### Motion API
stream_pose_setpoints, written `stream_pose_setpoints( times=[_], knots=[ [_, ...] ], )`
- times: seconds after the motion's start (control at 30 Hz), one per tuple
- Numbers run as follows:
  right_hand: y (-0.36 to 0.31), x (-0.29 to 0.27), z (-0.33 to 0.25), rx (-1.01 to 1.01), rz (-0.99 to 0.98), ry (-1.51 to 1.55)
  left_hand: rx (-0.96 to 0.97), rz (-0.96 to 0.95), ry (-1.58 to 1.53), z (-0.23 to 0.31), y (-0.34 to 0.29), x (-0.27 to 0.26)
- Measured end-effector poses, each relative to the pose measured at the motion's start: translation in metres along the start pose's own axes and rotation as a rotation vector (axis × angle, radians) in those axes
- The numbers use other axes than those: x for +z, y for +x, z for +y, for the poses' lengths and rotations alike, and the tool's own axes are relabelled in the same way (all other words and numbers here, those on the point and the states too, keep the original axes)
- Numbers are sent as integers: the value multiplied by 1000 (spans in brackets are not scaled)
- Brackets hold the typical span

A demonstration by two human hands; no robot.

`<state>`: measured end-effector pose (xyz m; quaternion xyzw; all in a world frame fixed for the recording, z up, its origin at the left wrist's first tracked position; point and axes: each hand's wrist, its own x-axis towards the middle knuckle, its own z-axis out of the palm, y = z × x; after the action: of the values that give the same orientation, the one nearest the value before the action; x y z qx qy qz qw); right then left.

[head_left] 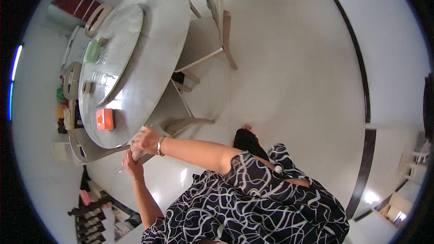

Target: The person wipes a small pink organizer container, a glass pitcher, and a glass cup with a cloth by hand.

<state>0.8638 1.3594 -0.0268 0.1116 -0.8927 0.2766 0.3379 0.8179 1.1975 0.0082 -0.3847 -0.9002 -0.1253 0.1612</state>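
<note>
My right hand (147, 140), with a bracelet at its wrist, is closed on a crumpled pinkish cloth (137, 152) just off the near edge of the round table (156, 81). Right below it, my left hand (132, 165) grips the other side of the same cloth. Both hands meet around it, so much of the cloth is covered. A pale chair (97, 151) is partly tucked under the table beside my hands. On the tabletop, the nearest thing to them is an orange box (105, 119).
A turntable (122, 40) on the table bears a green container (91, 52) and drinking glasses (101, 78); a tape roll (86, 86) lies beside it. More chairs (226, 36) stand around the table. Shelves with shoes (92, 217) are at the lower left. A white wall runs along the right.
</note>
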Motion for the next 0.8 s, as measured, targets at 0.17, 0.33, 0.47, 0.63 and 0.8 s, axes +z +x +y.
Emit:
stream_pose_setpoints(
  times=[0.17,0.33,0.47,0.63,0.8],
  knots=[
    [-26,-78,13,221,-130,135,70,77,-157,80,16,-1],
    [-83,-139,70,457,-362,380,177,-152,-163,159,38,7],
    [-125,-215,123,438,-609,389,200,-515,-424,221,60,43],
    [-166,-323,190,588,-779,259,157,-942,-576,328,119,96],
    [-193,-410,255,664,-712,162,280,-1040,-516,428,200,109]
  ],
)
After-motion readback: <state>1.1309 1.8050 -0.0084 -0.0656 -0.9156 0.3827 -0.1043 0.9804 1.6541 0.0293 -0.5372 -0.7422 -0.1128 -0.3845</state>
